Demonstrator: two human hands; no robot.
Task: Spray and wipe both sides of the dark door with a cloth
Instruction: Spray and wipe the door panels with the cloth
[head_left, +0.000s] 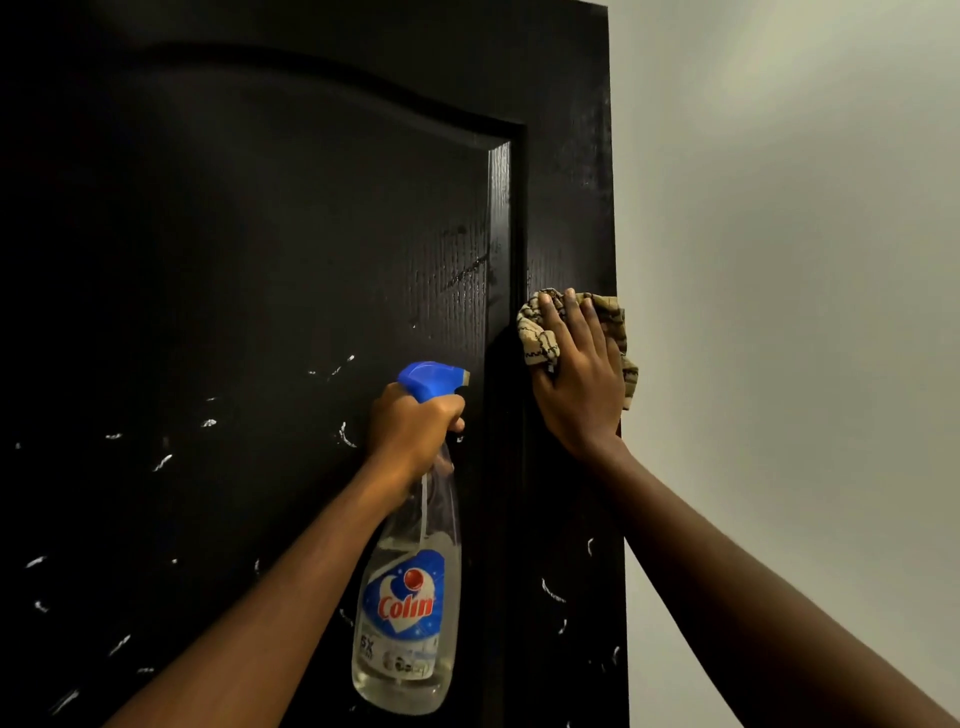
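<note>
The dark door (260, 234) fills the left and middle of the head view, with a raised arched panel and wet streaks near the panel's right edge. White flecks dot its lower part. My left hand (415, 426) grips the neck of a clear spray bottle (410, 613) with a blue trigger head, its nozzle pointing right. My right hand (579, 374) presses a beige patterned cloth (540, 327) flat against the door's right stile, fingers straight and pointing up.
A pale plain wall (805, 260) lies to the right of the door's edge. Both of my forearms reach up from the bottom of the view.
</note>
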